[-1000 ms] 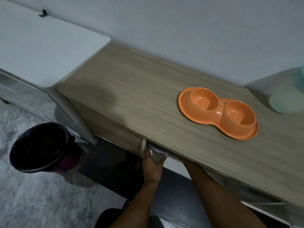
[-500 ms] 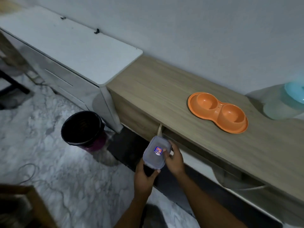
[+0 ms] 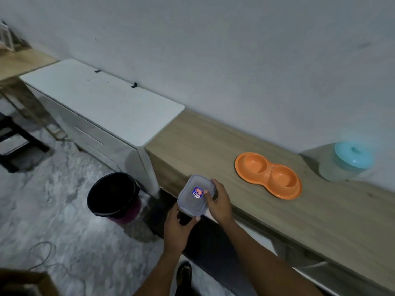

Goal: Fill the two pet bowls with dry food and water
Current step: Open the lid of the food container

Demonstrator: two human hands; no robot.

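Observation:
An orange double pet bowl (image 3: 268,175) lies on the wooden counter (image 3: 320,214), both cups empty. In front of the counter's edge I hold a small clear plastic container (image 3: 195,195) with a lid and a blue-red sticker. My left hand (image 3: 177,229) grips it from below. My right hand (image 3: 218,201) holds its right side, thumb on the lid. A clear water jug with a turquoise lid (image 3: 347,162) stands at the counter's far right, against the wall.
A black bin (image 3: 113,194) stands on the marble floor left of my hands. Beyond it sits a white cabinet (image 3: 102,101). A wooden table (image 3: 19,63) and a dark stool (image 3: 15,137) are at the far left. A cable (image 3: 42,257) lies on the floor.
Both hands pulled the container out from under the counter and raised it to counter height. The view has drawn back and swung left.

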